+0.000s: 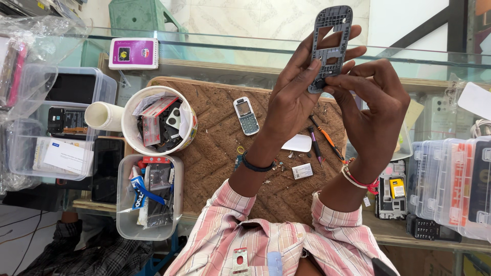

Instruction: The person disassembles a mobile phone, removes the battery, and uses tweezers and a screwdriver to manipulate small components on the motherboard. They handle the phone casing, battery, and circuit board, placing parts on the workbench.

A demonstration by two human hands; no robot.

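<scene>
Hands, left hand (pixel 294 97) and right hand (pixel 371 110) gripping grey phone frame (pixel 330 46), raised above brown mat (pixel 220 133), small keypad phone (pixel 246 116) on mat

Single head view, worn on person, looking steeply down; hands (pixel 332 102) raised close to lens, worktop (pixel 220 128) below and beyond them, farther off.

Phone frame (pixel 331 48) was grey. Mat (pixel 220 148) on the counter was brown with a herringbone weave. Keypad phone (pixel 246 116) near the mat's far edge was silver-white. Screwdriver (pixel 327 143) had an orange handle. Shirt (pixel 276 240) was pink-and-white striped.
</scene>
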